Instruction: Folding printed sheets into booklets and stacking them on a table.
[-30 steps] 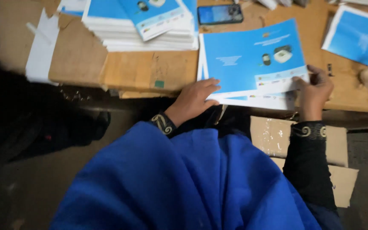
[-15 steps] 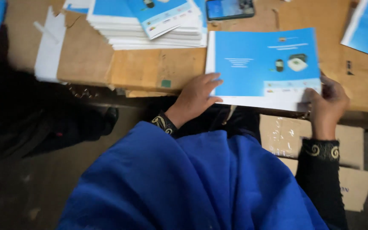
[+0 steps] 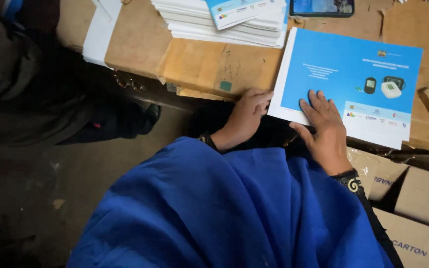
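Dim, uneven light: the far counter (image 3: 199, 59) and blue booklet (image 3: 343, 69) are brightest, while the floor (image 3: 35, 198) at near left sinks into grainy shadow. Edges look slightly soft.

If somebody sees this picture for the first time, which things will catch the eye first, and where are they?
First the bright blue booklet cover on the wooden table, with the right hand lying flat on its lower edge and the left hand at its left edge. Next, the wide blue cloth fills the bottom. A tall pile of booklets lies at the top.
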